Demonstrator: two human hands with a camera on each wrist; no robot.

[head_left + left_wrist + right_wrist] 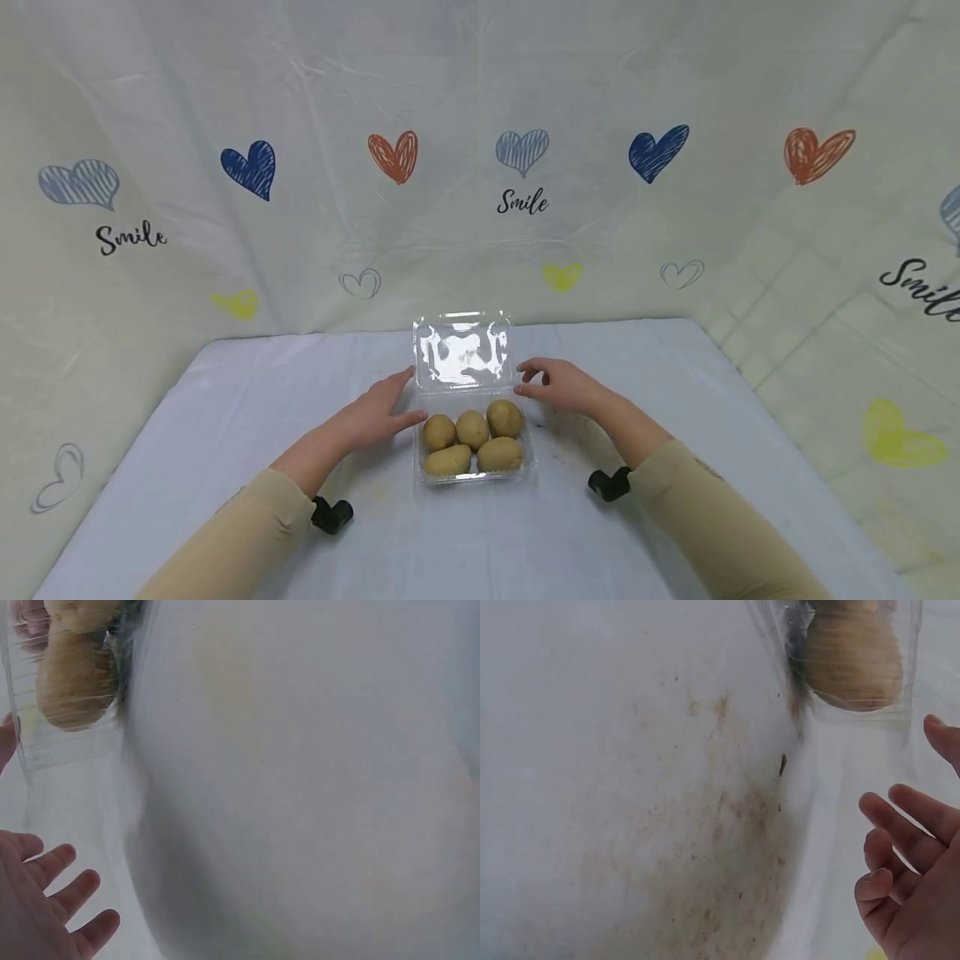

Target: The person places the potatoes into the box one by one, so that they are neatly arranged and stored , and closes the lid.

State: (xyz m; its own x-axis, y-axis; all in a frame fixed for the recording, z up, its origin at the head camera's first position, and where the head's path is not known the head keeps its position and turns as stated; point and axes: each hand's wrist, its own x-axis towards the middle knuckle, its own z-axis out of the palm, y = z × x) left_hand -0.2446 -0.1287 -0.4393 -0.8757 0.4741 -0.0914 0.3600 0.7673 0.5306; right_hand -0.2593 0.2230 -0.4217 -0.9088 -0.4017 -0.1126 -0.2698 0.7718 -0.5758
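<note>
A clear plastic clamshell box (476, 478) sits at the middle of the table, its lid (462, 352) raised at the back. Inside lie several tan potatoes (472, 431), three behind and two in front. My left hand (370, 414) is at the box's left side, thumb tip over the rim and fingers stretched toward the lid's left edge. In the left wrist view its fingers (75, 894) are spread, with a potato (77, 681) showing through the box wall. My right hand (564, 386) is by the lid's right edge, fingers loosely bent, with nothing in its grasp.
A white cloth (300, 383) covers the table. Brown dirt marks (735, 810) and small crumbs lie on it to the right of the box. Behind stands a pale curtain (450, 75) printed with hearts and writing. A black wrist device (332, 515) is on each arm.
</note>
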